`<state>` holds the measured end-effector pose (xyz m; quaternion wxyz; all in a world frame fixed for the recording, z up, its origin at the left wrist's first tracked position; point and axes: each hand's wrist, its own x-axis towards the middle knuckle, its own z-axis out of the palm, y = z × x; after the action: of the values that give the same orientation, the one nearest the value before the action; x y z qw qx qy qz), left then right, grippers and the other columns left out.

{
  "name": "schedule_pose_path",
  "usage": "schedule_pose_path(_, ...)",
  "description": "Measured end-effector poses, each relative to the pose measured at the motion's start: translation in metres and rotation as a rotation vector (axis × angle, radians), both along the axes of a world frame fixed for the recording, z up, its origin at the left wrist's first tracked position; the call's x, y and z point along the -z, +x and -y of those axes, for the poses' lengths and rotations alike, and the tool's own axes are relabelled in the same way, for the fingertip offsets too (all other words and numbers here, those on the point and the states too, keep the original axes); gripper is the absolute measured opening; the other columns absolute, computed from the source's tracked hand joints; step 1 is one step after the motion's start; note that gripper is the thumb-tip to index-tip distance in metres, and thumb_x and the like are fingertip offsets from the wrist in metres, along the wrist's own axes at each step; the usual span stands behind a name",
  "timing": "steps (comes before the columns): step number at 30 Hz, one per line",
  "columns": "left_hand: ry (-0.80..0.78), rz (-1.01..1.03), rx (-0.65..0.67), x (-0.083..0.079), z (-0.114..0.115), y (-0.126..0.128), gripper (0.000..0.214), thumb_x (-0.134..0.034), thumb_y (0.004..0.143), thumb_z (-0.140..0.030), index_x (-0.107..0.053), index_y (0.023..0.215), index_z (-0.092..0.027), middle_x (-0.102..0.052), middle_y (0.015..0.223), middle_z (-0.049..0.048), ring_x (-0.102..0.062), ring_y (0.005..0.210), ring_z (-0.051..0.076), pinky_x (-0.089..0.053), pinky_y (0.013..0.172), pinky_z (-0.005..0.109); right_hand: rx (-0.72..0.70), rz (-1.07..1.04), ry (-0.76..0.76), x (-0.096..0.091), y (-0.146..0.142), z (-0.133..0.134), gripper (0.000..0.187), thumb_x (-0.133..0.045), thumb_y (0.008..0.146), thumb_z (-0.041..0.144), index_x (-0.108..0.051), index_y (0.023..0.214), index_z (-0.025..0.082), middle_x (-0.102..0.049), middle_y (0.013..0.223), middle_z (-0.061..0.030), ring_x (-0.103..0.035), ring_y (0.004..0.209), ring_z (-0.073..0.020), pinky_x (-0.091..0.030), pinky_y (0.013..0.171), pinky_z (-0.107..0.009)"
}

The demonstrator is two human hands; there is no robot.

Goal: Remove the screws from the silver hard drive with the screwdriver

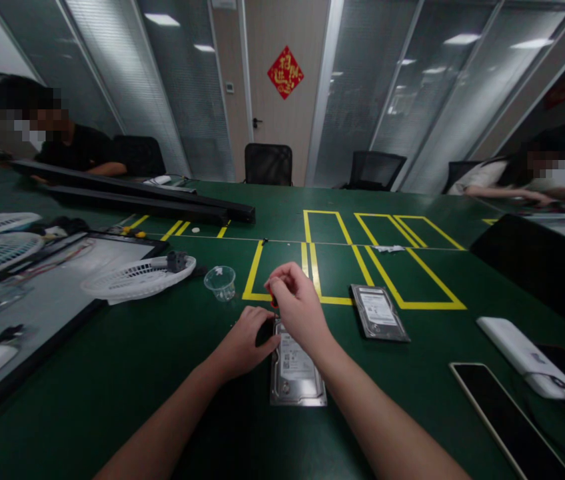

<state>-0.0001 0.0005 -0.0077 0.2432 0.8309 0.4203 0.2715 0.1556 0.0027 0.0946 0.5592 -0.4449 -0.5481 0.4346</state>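
Green tabletop (412, 373) marked with yellow tape (432, 306) stretches toward a wooden door (282, 123) at top centre. At lower centre, the right hand (296, 300) grasps a red tool (273, 302) over a hard drive (298, 387); the left hand (247, 341) rests at the drive's edge, grip unclear.

Silver hard drive (296, 373), which lay flat on the table (112, 360), white label (292, 359) upward, small red tool (274, 302), mostly hidden, held over its far end
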Motion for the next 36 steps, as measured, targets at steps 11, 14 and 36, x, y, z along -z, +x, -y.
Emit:
schedule_pose_path(11, 0.012, 0.013, -0.006, 0.0004, 0.0003, -0.0005, 0.031, -0.071, 0.093, -0.025, -0.067, 0.123, -0.022, -0.07, 0.122, 0.0109, -0.061, 0.117, 0.032, -0.052, 0.104, 0.05, -0.021, 0.074, 0.042, 0.001, 0.0027, -0.0018, 0.01, -0.057, 0.089, 0.029, -0.06, 0.081, 0.024, -0.057, 0.075, 0.0017, -0.055, 0.074, -0.0175, -0.044, 0.066, -0.029)
schedule_pose_path(14, 0.019, 0.013, -0.006, -0.0006, 0.0005, -0.0004, 0.031, -0.072, 0.093, -0.025, -0.067, 0.123, -0.021, -0.07, 0.121, 0.0111, -0.061, 0.117, 0.032, -0.052, 0.104, 0.05, -0.013, 0.086, 0.054, 0.0026, 0.0032, -0.0025, 0.013, -0.057, 0.089, 0.03, -0.065, 0.081, 0.024, -0.06, 0.079, 0.0001, -0.058, 0.079, -0.0186, -0.045, 0.068, -0.03)
schedule_pose_path(36, 0.009, 0.016, -0.008, -0.0007, 0.0008, -0.0002, 0.035, -0.072, 0.093, -0.025, -0.066, 0.127, -0.022, -0.069, 0.124, 0.0115, -0.061, 0.116, 0.032, -0.053, 0.103, 0.05, -0.013, 0.074, 0.032, 0.0008, 0.0015, -0.0006, 0.009, -0.059, 0.089, 0.031, -0.06, 0.082, 0.024, -0.059, 0.077, 0.0008, -0.056, 0.075, -0.0179, -0.045, 0.066, -0.03)
